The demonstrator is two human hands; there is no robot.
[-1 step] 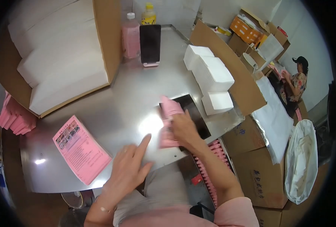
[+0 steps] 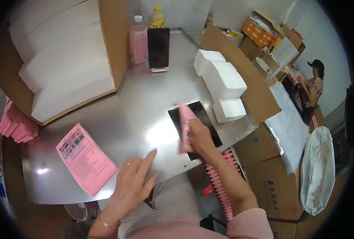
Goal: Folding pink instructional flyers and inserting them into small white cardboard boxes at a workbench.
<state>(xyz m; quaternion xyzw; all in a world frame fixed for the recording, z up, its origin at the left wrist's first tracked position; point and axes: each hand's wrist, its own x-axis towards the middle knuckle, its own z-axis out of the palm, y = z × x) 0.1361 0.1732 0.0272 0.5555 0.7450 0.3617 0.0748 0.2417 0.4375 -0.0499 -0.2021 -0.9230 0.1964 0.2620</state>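
My right hand (image 2: 201, 137) is closed round a pink paper packet (image 2: 186, 125), which stands tilted nearly edge-on and looks slightly blurred. Below it, a black rectangle (image 2: 202, 115) is set in the metal tabletop (image 2: 141, 107); whether it is a hole or a glossy plate I cannot tell. Over the table's near edge, my left hand (image 2: 135, 175) holds nothing, its forefinger stretched out and the thumb apart. To its left lies a stack of pink printed sheets (image 2: 85, 159). White folded napkins (image 2: 224, 79) stand in stacks beyond the right hand.
An open carton (image 2: 119, 44) of white paper fills the far left, with pink packets (image 2: 17, 123) beside it. A phone (image 2: 158, 49) on a stand and two bottles (image 2: 138, 40) are at the back. Below right, a box holds rows of pink packets (image 2: 220, 179). Another person (image 2: 314, 85) works far right.
My right hand has shifted a little right with the pink packet, which has turned more edge-on. More of the black rectangle shows on its left. My left hand has moved slightly nearer me.
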